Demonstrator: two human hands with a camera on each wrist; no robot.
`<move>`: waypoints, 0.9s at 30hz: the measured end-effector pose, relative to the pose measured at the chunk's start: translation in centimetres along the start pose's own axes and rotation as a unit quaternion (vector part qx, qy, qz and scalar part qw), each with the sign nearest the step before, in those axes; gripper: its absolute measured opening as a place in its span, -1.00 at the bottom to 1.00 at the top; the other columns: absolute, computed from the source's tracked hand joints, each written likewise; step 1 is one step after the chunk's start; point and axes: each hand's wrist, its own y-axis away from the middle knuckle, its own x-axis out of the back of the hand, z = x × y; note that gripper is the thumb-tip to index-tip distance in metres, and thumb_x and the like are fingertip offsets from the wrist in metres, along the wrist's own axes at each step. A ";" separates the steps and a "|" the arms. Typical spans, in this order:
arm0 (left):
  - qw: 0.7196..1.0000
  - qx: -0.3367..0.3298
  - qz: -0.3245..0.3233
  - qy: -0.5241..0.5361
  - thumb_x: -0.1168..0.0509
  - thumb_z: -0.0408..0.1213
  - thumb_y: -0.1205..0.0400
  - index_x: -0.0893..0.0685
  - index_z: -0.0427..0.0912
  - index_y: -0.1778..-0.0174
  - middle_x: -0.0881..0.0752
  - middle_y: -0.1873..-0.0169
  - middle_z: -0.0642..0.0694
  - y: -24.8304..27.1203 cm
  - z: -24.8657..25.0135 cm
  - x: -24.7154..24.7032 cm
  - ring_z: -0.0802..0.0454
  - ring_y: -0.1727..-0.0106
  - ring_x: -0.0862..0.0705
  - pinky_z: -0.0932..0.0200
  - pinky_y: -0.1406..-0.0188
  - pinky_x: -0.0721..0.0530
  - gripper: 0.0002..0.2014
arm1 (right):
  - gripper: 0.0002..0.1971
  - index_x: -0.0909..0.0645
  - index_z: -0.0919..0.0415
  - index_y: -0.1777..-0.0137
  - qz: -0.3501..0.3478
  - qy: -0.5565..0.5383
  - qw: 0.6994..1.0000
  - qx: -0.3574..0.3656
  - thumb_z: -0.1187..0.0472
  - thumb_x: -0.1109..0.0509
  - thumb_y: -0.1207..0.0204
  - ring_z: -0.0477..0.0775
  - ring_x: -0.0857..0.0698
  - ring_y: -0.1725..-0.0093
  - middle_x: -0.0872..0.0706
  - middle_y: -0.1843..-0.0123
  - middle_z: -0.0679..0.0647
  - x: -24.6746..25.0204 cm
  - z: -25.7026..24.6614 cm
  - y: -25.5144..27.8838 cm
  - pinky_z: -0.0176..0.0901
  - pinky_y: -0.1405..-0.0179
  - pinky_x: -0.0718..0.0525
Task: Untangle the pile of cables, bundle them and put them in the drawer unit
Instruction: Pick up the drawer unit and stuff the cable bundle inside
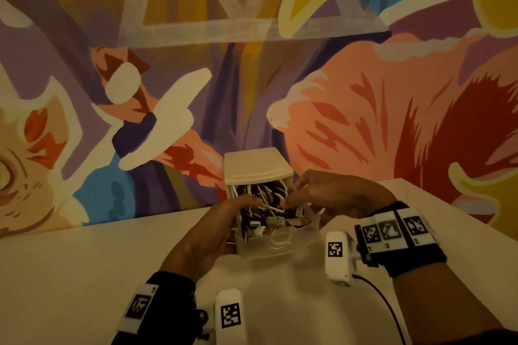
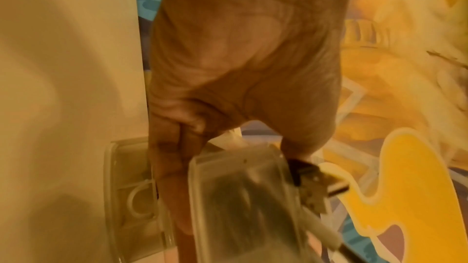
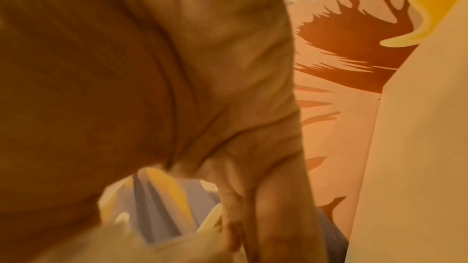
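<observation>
A small white drawer unit (image 1: pixel 256 162) stands on the table against the mural wall. Its top clear drawer (image 1: pixel 277 244) is pulled out and packed with black and white cables (image 1: pixel 266 204), several USB plugs showing. My left hand (image 1: pixel 224 221) holds the drawer's left side, thumb on top of the cables. In the left wrist view the left hand's fingers (image 2: pixel 172 167) lie along the drawer's wall (image 2: pixel 240 197) and the thumb touches a metal plug (image 2: pixel 316 183). My right hand (image 1: pixel 322 193) rests at the drawer's right side, its thumb pressing on the cables. The right wrist view shows only the blurred hand (image 3: pixel 177 87).
The white table (image 1: pixel 84 260) meets the painted wall just behind the unit; its right edge runs diagonally. A second clear drawer (image 2: pixel 126 187) sits below the pulled-out one. White marker-tagged wrist cameras (image 1: pixel 337 255) hang by both wrists, with a black lead (image 1: pixel 386 305).
</observation>
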 end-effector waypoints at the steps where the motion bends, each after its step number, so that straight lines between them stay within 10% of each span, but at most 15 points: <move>1: 1.000 -0.010 0.013 -0.013 -0.45 -0.06 -0.69 -0.89 -0.04 -0.20 -0.93 -0.09 -0.19 0.0 0.0 -0.2 -0.27 -0.21 -0.85 -0.18 -0.23 -0.81 -0.75 | -0.90 -0.69 0.10 -0.05 0.016 0.013 1.000 0.000 0.14 -0.55 -0.68 0.10 -0.84 0.04 -0.86 -0.03 0.13 -0.1 0.0 0.0 -0.11 0.19 -0.87; 6: 0.999 -0.004 0.042 0.022 -0.44 -0.28 -0.72 -0.93 -0.21 -0.06 -0.92 -0.02 -0.28 -0.8 -0.8 -0.5 -0.06 0.09 -0.82 0.06 0.19 -0.81 -0.83 | -0.69 -0.59 0.10 -0.26 0.052 0.005 0.999 0.000 0.14 -0.62 -0.65 0.08 -0.85 0.04 -0.82 -0.09 0.15 -0.3 0.3 -0.5 -0.15 0.31 -0.86; 14: 0.998 -0.006 0.050 0.023 -0.46 -0.20 -0.73 -0.89 -0.14 -0.19 -0.93 -0.05 -0.21 -1.0 -1.0 -0.7 -0.15 -0.07 -0.85 -0.18 -0.10 -0.88 -0.81 | -0.19 -0.59 0.11 -0.44 -0.035 -0.086 0.995 0.022 -0.42 -0.56 -0.35 0.21 -0.88 -0.20 -0.84 -0.30 0.13 1.1 2.0 0.6 0.21 -0.18 -0.89; 17: 0.998 -0.009 0.062 0.015 -0.48 -0.20 -0.71 -0.90 -0.15 -0.14 -0.94 -0.01 -0.20 -0.9 -0.9 -0.7 -0.11 0.00 -0.85 -0.05 0.09 -0.90 -0.83 | -0.27 -0.61 0.12 -0.52 -0.099 -0.175 0.978 0.050 -0.19 -0.72 -0.45 0.26 -0.85 -0.33 -0.86 -0.36 0.18 0.9 3.1 1.4 0.30 -0.27 -0.83; 21: 0.997 -0.014 0.070 0.013 -0.50 -0.16 -0.69 -0.90 -0.15 -0.14 -0.94 0.04 -0.17 -1.0 -1.0 -0.6 -0.14 -0.04 -0.87 -0.05 0.07 -0.89 -0.81 | -0.52 -0.65 0.22 -0.47 0.016 -0.197 0.978 0.061 0.29 -0.65 -0.57 0.33 -0.87 -0.25 -0.87 -0.29 0.24 -1.5 4.6 1.0 0.20 -0.14 -0.90; 27: 0.999 -0.015 0.036 0.015 -0.45 -0.11 -0.72 -0.86 -0.11 -0.25 -0.94 -0.02 -0.15 0.2 -0.3 -0.1 -0.11 -0.05 -0.88 -0.03 0.04 -0.84 -0.75 | -0.65 -0.71 0.29 -0.36 0.114 -0.313 0.940 0.075 0.31 -0.60 -0.59 0.20 -0.89 -0.09 -0.91 -0.16 0.27 -4.6 5.4 0.9 0.06 0.01 -0.84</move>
